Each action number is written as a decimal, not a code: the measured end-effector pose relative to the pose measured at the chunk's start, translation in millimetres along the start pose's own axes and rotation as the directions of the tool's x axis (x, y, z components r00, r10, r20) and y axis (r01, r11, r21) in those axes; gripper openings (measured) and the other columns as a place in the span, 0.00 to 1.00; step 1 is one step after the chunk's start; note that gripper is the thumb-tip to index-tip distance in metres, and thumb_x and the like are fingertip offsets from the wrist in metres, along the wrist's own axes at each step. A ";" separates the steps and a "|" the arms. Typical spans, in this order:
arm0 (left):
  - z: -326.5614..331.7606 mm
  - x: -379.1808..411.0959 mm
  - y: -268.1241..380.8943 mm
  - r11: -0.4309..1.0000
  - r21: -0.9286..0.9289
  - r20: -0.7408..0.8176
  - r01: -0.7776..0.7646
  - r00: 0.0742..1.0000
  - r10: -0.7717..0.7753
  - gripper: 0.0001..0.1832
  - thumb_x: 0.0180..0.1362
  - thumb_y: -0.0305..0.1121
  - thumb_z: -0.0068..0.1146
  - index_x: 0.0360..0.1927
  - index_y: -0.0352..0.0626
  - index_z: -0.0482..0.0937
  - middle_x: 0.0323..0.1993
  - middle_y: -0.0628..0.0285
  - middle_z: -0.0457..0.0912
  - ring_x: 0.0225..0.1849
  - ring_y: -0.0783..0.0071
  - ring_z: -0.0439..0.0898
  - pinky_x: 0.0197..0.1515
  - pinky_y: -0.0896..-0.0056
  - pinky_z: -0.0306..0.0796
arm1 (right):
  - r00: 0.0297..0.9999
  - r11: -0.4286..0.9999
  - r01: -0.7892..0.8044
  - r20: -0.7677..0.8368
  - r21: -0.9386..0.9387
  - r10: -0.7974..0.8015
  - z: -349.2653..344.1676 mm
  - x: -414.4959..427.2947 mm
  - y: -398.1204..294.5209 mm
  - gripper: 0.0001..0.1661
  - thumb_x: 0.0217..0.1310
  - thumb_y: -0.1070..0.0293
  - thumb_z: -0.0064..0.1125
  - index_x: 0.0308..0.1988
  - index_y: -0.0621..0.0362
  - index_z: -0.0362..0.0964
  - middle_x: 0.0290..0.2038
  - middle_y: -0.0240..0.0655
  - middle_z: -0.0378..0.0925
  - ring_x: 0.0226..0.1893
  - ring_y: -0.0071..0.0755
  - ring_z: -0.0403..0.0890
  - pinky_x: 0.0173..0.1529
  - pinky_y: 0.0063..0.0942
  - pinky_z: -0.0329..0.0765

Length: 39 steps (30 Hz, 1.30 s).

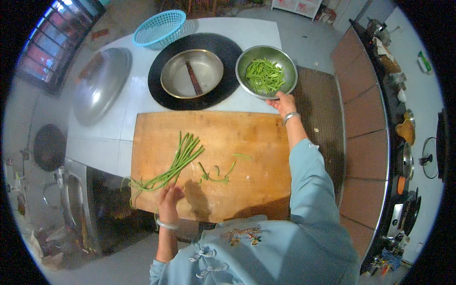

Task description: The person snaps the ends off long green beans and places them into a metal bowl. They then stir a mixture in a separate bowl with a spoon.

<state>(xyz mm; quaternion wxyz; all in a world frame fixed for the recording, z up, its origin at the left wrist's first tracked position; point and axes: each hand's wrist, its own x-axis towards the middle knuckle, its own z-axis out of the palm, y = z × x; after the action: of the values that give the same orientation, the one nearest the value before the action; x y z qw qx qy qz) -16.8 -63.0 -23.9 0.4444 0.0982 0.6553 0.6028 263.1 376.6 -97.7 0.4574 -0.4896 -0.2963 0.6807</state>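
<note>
My right hand (283, 104) grips the near rim of a stainless steel bowl (240, 79), which holds cut green bean pieces (265, 75). A bundle of long green beans (174, 169) lies on the left part of a wooden cutting board (256, 135). Just below the bundle's lower end is my left hand (170, 197), fingers partly curled; a thin bean end hangs by its wrist, and whether the fingers hold anything is unclear. Bean trimmings (213, 179) are scattered on the middle of the board, with a short cut piece (242, 156) farther right.
Beyond the board, a metal wok (174, 85) with a dark stick-like object (193, 77) inside sits in a black ring (155, 82). A blue plastic basket (160, 30) stands behind it. At left lies a large metal lid (103, 85). A counter with cookware runs along the right.
</note>
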 end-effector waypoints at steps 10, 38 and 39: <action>22.6 82.7 1.3 0.165 0.825 0.378 -0.540 0.746 0.548 0.31 0.53 0.35 0.60 0.58 0.30 0.63 0.57 0.40 0.67 0.60 0.44 0.64 0.62 0.54 0.59 | 0.970 0.969 -0.211 0.098 -0.128 0.224 -0.8 -41.0 -27.1 0.28 0.59 0.56 0.56 0.49 0.69 0.62 0.38 0.59 0.77 0.29 0.42 0.83 0.27 0.28 0.77; 17.7 106.4 49.3 0.815 0.566 0.193 -0.122 0.981 0.013 0.08 0.53 0.31 0.56 0.31 0.38 0.71 0.18 0.65 0.69 0.17 0.78 0.67 0.22 0.74 0.67 | 0.902 -0.130 0.404 0.418 -0.905 -0.110 74.6 -138.9 86.3 0.13 0.57 0.65 0.47 0.34 0.58 0.78 0.36 0.49 0.79 0.35 0.54 0.81 0.38 0.46 0.76; 13.5 92.5 64.2 0.841 0.533 0.173 -0.091 0.985 -0.004 0.08 0.54 0.31 0.56 0.31 0.39 0.71 0.18 0.65 0.69 0.17 0.78 0.67 0.22 0.74 0.67 | 0.910 -0.132 0.402 0.411 -0.906 -0.056 84.1 -145.7 70.8 0.14 0.58 0.65 0.47 0.34 0.58 0.78 0.37 0.49 0.79 0.36 0.54 0.81 0.40 0.47 0.76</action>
<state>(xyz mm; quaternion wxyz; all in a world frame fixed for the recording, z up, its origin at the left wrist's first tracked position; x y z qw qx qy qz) -87.7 24.3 -8.8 0.4383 0.2842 0.7563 0.3939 175.6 218.5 -71.4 0.0237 -0.5190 -0.8303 0.2015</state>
